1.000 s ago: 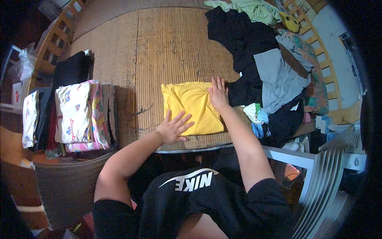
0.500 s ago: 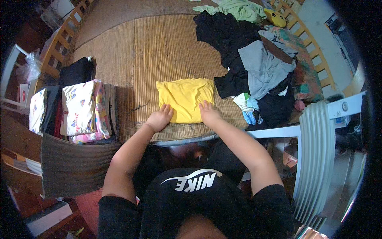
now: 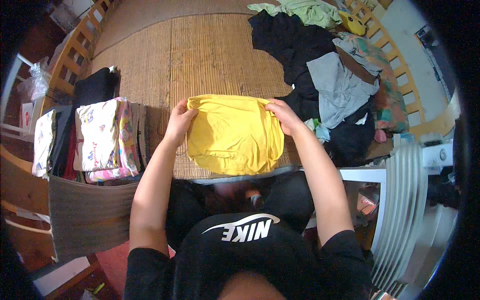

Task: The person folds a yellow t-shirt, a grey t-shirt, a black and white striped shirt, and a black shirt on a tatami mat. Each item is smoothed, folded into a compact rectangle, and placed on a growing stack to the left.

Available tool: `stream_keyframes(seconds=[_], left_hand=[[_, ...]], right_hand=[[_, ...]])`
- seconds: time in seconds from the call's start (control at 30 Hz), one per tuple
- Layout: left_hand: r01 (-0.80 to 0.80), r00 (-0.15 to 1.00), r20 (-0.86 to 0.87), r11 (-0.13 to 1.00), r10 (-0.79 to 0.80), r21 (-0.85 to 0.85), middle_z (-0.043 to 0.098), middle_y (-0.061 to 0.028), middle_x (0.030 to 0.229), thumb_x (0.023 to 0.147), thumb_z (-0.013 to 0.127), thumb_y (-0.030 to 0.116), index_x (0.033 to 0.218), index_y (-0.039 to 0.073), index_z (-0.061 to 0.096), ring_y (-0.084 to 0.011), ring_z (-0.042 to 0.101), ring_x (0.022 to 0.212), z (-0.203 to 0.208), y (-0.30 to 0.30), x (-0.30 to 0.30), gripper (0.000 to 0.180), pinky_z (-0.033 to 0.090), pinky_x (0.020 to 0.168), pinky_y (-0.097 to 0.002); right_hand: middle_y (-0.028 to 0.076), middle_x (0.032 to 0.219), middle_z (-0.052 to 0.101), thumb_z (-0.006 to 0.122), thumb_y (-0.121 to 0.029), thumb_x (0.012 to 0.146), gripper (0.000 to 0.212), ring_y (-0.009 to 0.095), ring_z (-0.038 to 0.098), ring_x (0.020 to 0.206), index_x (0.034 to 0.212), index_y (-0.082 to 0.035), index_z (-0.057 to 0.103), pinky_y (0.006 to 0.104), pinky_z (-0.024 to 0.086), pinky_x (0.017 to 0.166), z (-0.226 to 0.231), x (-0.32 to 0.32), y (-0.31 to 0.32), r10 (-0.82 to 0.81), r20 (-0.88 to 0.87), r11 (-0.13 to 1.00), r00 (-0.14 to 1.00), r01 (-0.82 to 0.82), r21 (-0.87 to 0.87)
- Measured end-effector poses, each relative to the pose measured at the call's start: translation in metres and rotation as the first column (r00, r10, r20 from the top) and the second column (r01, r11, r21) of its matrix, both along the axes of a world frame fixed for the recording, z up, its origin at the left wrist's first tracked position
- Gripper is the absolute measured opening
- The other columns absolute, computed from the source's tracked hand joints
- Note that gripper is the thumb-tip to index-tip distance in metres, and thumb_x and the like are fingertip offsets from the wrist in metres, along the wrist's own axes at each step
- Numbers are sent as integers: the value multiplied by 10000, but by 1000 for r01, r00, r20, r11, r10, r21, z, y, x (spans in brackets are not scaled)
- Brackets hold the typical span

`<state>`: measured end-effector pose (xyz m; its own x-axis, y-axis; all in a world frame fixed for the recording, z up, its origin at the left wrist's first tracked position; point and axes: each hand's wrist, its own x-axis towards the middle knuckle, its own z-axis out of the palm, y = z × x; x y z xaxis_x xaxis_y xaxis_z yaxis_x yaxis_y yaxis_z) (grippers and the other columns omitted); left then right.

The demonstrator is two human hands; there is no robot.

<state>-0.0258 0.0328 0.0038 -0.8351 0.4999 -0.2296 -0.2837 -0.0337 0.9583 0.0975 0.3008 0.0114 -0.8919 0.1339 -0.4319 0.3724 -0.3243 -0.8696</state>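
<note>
A folded yellow garment (image 3: 232,135), probably a shirt, is held in front of me above the bed's woven mat (image 3: 210,55). My left hand (image 3: 179,121) is closed on its far left corner. At the far right corner my right hand (image 3: 285,117) pinches the edge, thumb on top. The near side of the cloth hangs loosely, with folded layers showing along its right edge. Whether its near edge touches the mat, I cannot tell.
Stacks of folded clothes (image 3: 98,137) stand at the left. To the right lie loose black clothes (image 3: 292,50), a grey garment (image 3: 340,92) and a patterned pillow (image 3: 392,107). Green cloth (image 3: 310,12) and a yellow plush toy (image 3: 353,23) are at the far right. Wooden rails (image 3: 70,65) border the bed.
Both hands have moved from the garment's near corners to its far corners and taken hold there. The yellow garment is now lifted, looks larger and has come nearer to me.
</note>
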Motion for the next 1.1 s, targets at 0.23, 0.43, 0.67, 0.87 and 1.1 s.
stream_keyframes(seconds=[0.23, 0.43, 0.67, 0.87, 1.1], left_hand=[[-121, 993, -40, 922, 114, -367, 552, -124, 964, 829, 559, 115, 1109, 9, 464, -187, 550, 855, -89, -3, -25, 315, 470, 715, -314], [84, 734, -362, 606, -574, -791, 534, -162, 934, 728, 637, 164, 990, 50, 525, -310, 543, 861, -44, 2, 12, 306, 454, 775, -376], [44, 515, -424, 517, -745, -855, 577, -124, 853, 757, 594, 186, 919, 58, 594, -294, 562, 831, -53, -5, 30, 206, 460, 742, -351], [323, 872, -74, 683, -484, -655, 618, -136, 901, 830, 533, 187, 1005, 33, 586, -225, 590, 829, -80, -10, -6, 239, 447, 727, -329], [-62, 826, -411, 663, -385, -746, 609, -146, 879, 804, 549, 236, 912, 18, 581, -309, 569, 829, -80, 10, 4, 246, 447, 732, -373]], right_hand=[[144, 937, 575, 572, -170, 784, 259, 255, 550, 901, 973, 4, 542, 353, 441, 779, -92, -32, -9, -322, -15, 606, 947, 217, 765], [164, 947, 487, 657, -192, 732, 321, 331, 511, 901, 970, -41, 503, 388, 428, 805, -47, -4, -73, 297, 202, 222, 933, -273, 936], [168, 862, 564, 520, -118, 798, 183, 306, 568, 839, 957, -27, 516, 378, 477, 727, -48, 14, -101, 439, 412, -108, 799, -408, 906], [207, 763, 563, 416, -9, 797, 176, 330, 585, 759, 956, -18, 489, 406, 458, 686, -62, 14, -79, 262, 109, 318, 959, -192, 928], [196, 846, 539, 444, -27, 814, 199, 334, 552, 807, 1011, -58, 449, 404, 434, 714, -84, -7, -63, 260, 5, 308, 966, -88, 948]])
